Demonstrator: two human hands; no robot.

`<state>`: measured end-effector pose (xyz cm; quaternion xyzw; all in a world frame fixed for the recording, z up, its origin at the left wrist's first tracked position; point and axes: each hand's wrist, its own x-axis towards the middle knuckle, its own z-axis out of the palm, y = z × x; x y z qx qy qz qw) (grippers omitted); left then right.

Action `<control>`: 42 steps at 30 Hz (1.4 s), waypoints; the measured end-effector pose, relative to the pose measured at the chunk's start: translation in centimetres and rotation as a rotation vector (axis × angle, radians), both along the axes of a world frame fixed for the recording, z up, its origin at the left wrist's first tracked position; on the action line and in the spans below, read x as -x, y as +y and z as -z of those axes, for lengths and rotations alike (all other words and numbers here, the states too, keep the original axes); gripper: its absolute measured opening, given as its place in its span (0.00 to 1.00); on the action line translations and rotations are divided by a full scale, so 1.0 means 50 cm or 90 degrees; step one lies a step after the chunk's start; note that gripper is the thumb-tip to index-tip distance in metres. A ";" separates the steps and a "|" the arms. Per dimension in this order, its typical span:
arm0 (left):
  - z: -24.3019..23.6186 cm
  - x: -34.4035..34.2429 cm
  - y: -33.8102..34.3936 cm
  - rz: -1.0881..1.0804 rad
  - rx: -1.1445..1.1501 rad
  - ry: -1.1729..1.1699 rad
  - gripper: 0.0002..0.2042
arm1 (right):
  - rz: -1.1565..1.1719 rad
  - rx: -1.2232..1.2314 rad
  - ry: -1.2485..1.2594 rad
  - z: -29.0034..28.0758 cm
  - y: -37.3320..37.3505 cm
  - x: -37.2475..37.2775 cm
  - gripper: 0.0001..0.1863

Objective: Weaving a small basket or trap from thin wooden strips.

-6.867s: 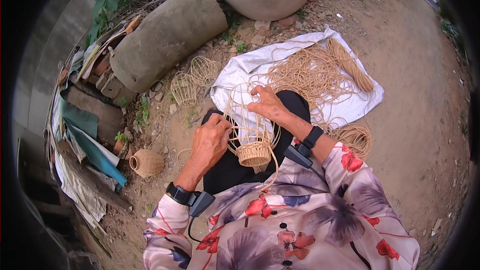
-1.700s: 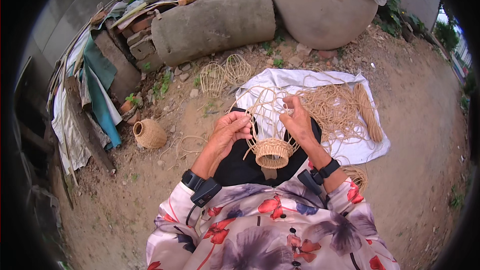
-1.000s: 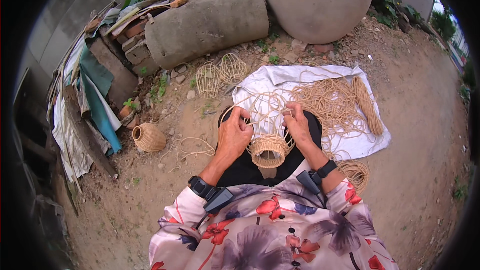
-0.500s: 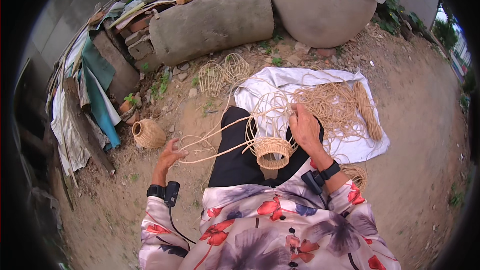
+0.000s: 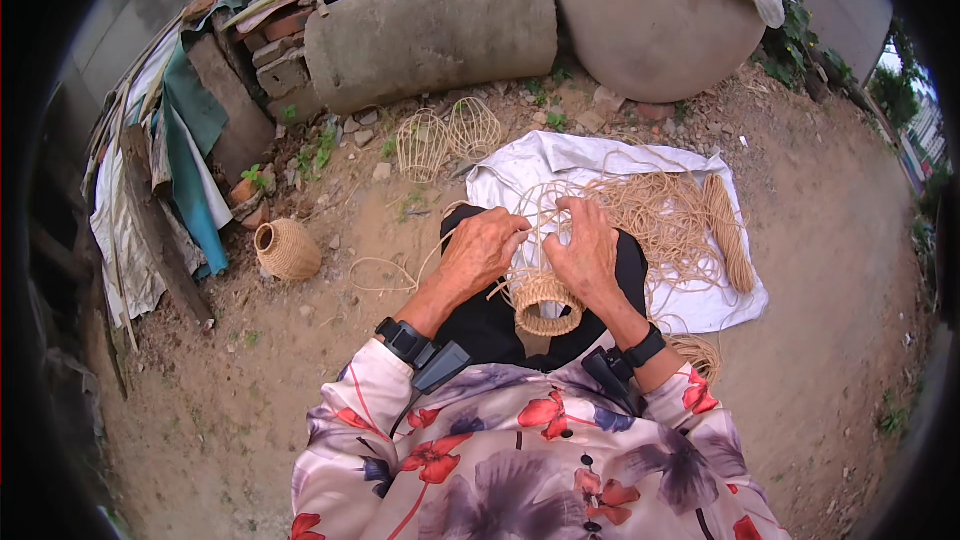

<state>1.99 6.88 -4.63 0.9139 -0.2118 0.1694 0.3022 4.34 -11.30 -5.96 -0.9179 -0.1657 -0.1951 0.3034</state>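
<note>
A partly woven basket (image 5: 548, 318) rests between my thighs, its braided ring toward me and its bare ribs spreading away. My left hand (image 5: 487, 242) is over the ribs with its fingers closed in a pinch on a tan cord, and a loop of that cord (image 5: 385, 276) trails off to the left. On the other side, my right hand (image 5: 586, 252) bends its thumb and forefinger around the ribs. The fingertips of both hands nearly meet, and the exact grip of the right one is partly hidden.
A white sheet (image 5: 745, 308) carries a tangled heap of cord (image 5: 640, 202) and a tied bundle of cord (image 5: 728, 235). Two wire frames (image 5: 422, 147) stand ahead. A finished-looking woven pot (image 5: 288, 250) lies on the dirt at left. A concrete cylinder (image 5: 430, 35) and a big round jar (image 5: 655, 25) stand behind.
My left hand has come in from the far left to the basket, and the cord strands stretched out to it have gone slack. My right hand has shifted slightly toward the middle.
</note>
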 end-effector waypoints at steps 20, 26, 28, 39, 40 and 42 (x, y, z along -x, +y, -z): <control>0.070 -0.082 0.072 -0.069 0.034 0.013 0.15 | -0.020 -0.262 0.101 0.030 -0.030 0.038 0.25; 0.037 -0.074 0.011 -0.016 -0.100 0.020 0.09 | 0.018 -0.325 0.091 0.046 -0.033 0.017 0.23; 0.017 -0.016 0.059 -0.050 -0.054 -0.030 0.09 | 0.044 -0.351 0.104 0.052 -0.045 0.001 0.22; 0.321 0.442 0.876 -0.819 -0.021 0.125 0.08 | 0.054 -0.177 0.094 0.043 -0.069 -0.015 0.23; 0.329 0.462 0.844 -0.778 0.050 0.160 0.08 | 0.059 -0.007 0.018 0.037 -0.070 -0.015 0.24; 0.317 0.434 0.743 -0.691 0.193 0.226 0.09 | 0.064 0.024 0.019 -0.003 -0.066 -0.012 0.25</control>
